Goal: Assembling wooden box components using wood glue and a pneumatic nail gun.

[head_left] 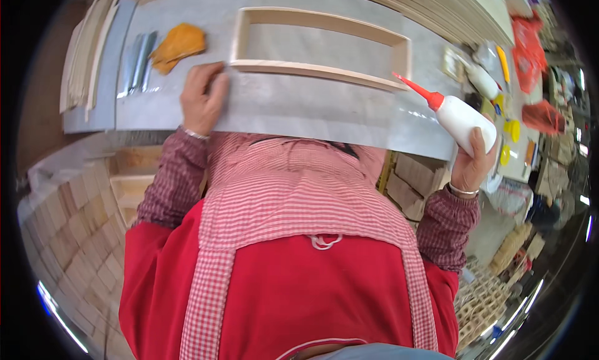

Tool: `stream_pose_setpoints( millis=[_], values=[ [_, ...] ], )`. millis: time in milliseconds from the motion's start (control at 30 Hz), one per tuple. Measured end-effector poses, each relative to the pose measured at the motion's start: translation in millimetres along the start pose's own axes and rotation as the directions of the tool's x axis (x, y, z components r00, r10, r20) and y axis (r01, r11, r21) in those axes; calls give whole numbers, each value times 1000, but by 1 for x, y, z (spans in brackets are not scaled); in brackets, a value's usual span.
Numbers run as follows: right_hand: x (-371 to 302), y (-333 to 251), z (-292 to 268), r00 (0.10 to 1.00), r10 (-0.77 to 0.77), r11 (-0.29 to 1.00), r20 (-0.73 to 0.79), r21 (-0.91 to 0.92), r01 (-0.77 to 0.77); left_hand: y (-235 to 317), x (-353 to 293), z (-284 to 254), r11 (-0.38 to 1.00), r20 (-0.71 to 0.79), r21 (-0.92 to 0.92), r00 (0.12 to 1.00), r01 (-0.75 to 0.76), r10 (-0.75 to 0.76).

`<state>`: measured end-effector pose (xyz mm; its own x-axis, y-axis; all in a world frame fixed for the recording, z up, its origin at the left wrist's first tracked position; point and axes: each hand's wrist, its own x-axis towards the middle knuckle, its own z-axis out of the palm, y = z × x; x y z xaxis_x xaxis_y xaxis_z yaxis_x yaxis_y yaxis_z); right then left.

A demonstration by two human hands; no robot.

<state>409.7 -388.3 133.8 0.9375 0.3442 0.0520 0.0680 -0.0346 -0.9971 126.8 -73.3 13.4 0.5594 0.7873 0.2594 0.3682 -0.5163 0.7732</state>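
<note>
A narrow rectangular wooden frame (312, 71) of pale boards lies on the grey worktop (299, 104). My right hand (475, 166) is wrapped round a white squeeze bottle (467, 124) with a long red nozzle (419, 90). The bottle is tilted, and its nozzle tip appears at the frame's near right corner; whether they touch I cannot tell. By the frame's near left corner, my left hand (203, 101) rests at the worktop with fingers loosely bent and apart, holding nothing visible. Just beyond that hand is a crumpled orange-yellow cloth (181, 46).
Shiny metal strips (142, 61) lie left of the cloth, beside stacked wooden boards (87, 54). More long boards (430, 13) line the far edge. On the right are another white bottle (482, 80), a yellow-handled tool (503, 63) and red plastic bags (528, 51). Wooden pieces (75, 204) are stacked below left.
</note>
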Motion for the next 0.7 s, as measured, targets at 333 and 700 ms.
stream_pose_setpoints(
  millis=[333, 700],
  values=[
    [-10, -14, 152, 926, -21, 998, 378, -40, 39, 0, 2, 17, 963, -100, 227, 980, -148, 174],
    [-10, -14, 182, 901, -17, 992, 434, -102, 68, -6, 1, 17, 949, -97, 280, 979, -145, 179]
  ],
)
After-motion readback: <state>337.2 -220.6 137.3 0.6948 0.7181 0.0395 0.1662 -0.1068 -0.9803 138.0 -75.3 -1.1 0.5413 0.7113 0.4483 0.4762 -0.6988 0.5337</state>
